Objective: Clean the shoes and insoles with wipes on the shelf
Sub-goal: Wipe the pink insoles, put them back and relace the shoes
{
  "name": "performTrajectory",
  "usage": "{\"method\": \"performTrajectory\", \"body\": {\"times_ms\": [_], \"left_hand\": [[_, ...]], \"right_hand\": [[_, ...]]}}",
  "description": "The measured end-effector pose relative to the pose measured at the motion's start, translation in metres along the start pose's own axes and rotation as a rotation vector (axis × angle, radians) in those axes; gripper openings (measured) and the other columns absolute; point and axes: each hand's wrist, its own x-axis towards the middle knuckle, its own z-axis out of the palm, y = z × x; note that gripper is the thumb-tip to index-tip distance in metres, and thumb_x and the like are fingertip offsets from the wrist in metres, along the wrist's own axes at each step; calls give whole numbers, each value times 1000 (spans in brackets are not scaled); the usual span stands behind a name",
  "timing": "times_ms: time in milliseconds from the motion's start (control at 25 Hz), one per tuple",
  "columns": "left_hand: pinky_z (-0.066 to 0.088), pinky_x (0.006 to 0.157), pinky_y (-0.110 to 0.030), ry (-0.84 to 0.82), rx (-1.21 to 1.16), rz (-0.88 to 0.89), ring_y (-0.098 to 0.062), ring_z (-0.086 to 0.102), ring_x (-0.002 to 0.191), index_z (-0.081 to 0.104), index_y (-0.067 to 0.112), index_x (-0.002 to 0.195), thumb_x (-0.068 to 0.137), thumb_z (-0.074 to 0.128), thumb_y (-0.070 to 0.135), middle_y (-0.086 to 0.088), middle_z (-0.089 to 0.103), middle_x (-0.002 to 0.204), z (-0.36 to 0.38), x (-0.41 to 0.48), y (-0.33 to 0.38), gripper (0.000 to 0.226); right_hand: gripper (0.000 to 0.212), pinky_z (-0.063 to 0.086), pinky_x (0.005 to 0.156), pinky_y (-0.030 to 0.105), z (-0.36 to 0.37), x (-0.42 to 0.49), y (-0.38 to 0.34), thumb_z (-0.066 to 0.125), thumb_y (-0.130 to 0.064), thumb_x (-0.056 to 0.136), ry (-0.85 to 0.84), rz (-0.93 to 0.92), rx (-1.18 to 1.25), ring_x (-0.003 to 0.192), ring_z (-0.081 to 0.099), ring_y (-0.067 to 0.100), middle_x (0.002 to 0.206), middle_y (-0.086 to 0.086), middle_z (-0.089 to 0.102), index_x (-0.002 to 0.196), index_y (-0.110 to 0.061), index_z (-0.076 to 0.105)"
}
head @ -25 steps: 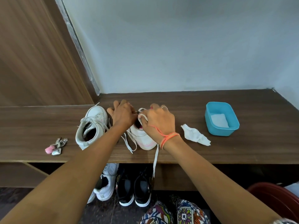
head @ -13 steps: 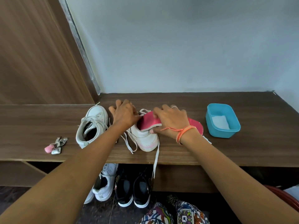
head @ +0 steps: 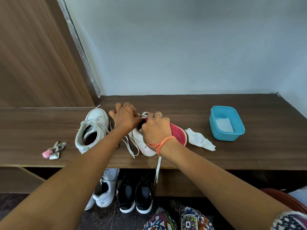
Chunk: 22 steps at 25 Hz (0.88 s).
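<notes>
- The keys (head: 54,150) lie on the shelf (head: 249,155), well to the left of the held shoe (head: 141,143). They look simply put aside, out of the work.
- The other white shoe (head: 93,128) stands upright just to the left of the held shoe, with its laces loose. I think it waits for its turn.
- The left hand (head: 126,118) grips the top of the held shoe, probably to keep it steady and its mouth wide.
- The held shoe stands on the shelf near the front edge, and one lace hangs over the edge.
- The right hand (head: 156,128) grips the pink insole (head: 178,133). One end of the insole is at the mouth of the held shoe and the other end sticks out to the right.
- A crumpled wipe (head: 199,141) lies just to the right of the insole, close enough for a quick reach.
- The blue box (head: 226,123) is further right of the held shoe. It is open, so the fresh wipes (head: 224,125) inside are easy to take.
</notes>
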Motion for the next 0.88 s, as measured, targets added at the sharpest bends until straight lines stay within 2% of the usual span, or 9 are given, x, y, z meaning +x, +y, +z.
{"method": "performTrajectory", "body": {"times_ms": [120, 200, 280, 400, 480, 560, 680, 760, 880], "left_hand": [[30, 93, -36, -11, -7, 20, -24, 35, 117, 49, 16, 71, 80, 66, 21, 2, 47, 96, 4, 0, -1, 20], [34, 95, -38, -26, -4, 26, -26, 35, 117, 51, 17, 70, 80, 66, 20, 1, 48, 97, 5, 3, -4, 19], [35, 97, -38, -30, 1, 11, -26, 34, 118, 58, 16, 71, 81, 67, 23, -2, 52, 104, 6, 6, -8, 15], [32, 96, -37, -44, 27, -23, -25, 33, 120, 67, 14, 77, 81, 69, 31, -1, 51, 107, 3, 9, -7, 17], [35, 95, -39, -58, 28, -12, -26, 33, 119, 62, 18, 70, 78, 71, 33, 0, 50, 102, 2, 9, -5, 20], [35, 92, -37, -59, 15, 7, -26, 33, 119, 65, 12, 75, 78, 72, 32, -4, 54, 105, 2, 8, -4, 21], [30, 90, -35, -31, 11, 32, -26, 34, 118, 62, 9, 82, 80, 68, 25, -7, 57, 109, 2, 4, -2, 17], [26, 92, -37, -10, 30, 11, -25, 34, 119, 54, 15, 80, 82, 63, 20, -6, 59, 109, 1, 3, -1, 11], [23, 94, -39, -16, 45, -25, -25, 33, 122, 53, 16, 83, 85, 57, 13, -6, 59, 112, 1, 2, 0, 6]], "right_hand": [[39, 40, 75, 35, 7, 8, 5, 35, -34, 99, -45, 21, 66, 113, 46, 33, 124, 10, 52, 121, -11, 59], [40, 38, 75, 35, 14, 11, -1, 33, -33, 100, -59, 60, 76, 117, 43, 34, 129, 10, 47, 124, -12, 58], [41, 39, 81, 37, 16, 16, -8, 32, -34, 100, -89, 75, 142, 121, 39, 34, 135, 9, 42, 126, -13, 56], [53, 37, 95, 43, 1, 13, 6, 47, -54, 90, -299, 31, 234, 129, 34, 33, 140, 7, 38, 131, -20, 50], [54, 38, 96, 46, -10, 2, 21, 58, -45, 85, -373, -1, 148, 129, 35, 33, 141, 5, 37, 132, -21, 47], [34, 41, 92, 44, -13, -13, 24, 48, -21, 92, -225, -1, 106, 125, 39, 32, 136, 6, 46, 126, -13, 52], [27, 37, 89, 41, -15, -17, 14, 39, -17, 97, 16, -28, 108, 121, 42, 28, 117, 7, 61, 111, -10, 61], [28, 35, 92, 40, -20, -10, 9, 37, -14, 97, 20, -57, 114, 118, 47, 29, 115, 8, 62, 110, -10, 62], [29, 36, 93, 39, -17, 2, 3, 36, -13, 98, 34, -68, 90, 111, 56, 30, 115, 8, 63, 110, -10, 62]]}}
